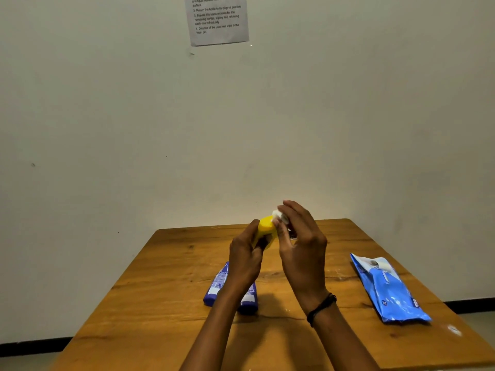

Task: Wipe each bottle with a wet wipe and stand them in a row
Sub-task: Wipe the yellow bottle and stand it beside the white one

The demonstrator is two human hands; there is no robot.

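Wiping yellow bottle (265,231) over the surface (166,290).
Gripping it in left hand (245,259), pinching white wipe (278,216) onto its top with right hand (300,247); blue bottles (217,287) lying below, wipe pack (388,290) rightward.

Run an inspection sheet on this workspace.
Surface: brown wooden table, pale specks.
Job's things: yellow plastic bottle held off the table; white wet wipe at its upper end; blue plastic bottles lying flat; blue plastic wipe pack lying right.
Clutter: small white scrap near right corner.
Grippers: left hand grips yellow bottle; right hand pinches wipe against it.
Cables: nothing seen.
Surroundings: pale wall with printed paper sheet.
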